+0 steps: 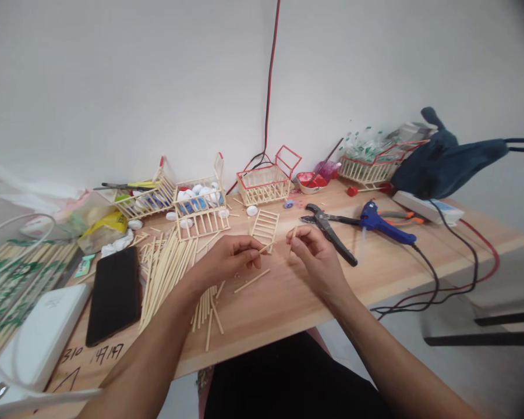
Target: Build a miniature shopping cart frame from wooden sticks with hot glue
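Observation:
Over the middle of the table, my left hand (240, 256) pinches a short wooden stick (265, 248) between thumb and fingertips. My right hand (312, 250) pinches another short wooden stick (293, 233), held roughly upright. Just beyond and between the hands lies a small ladder-like frame (265, 226) of glued sticks. A loose stick (252, 281) rests on the wood below my left hand. A pile of long thin sticks (166, 273) spreads to the left, partly hidden by my left forearm.
Along the wall stand small stick carts (264, 189), some with red-painted edges. To the right lie a black-handled cutter (332, 233) and a blue glue gun (382, 224) with trailing cables. A black phone (113, 295) and a white power bank (39, 337) lie left.

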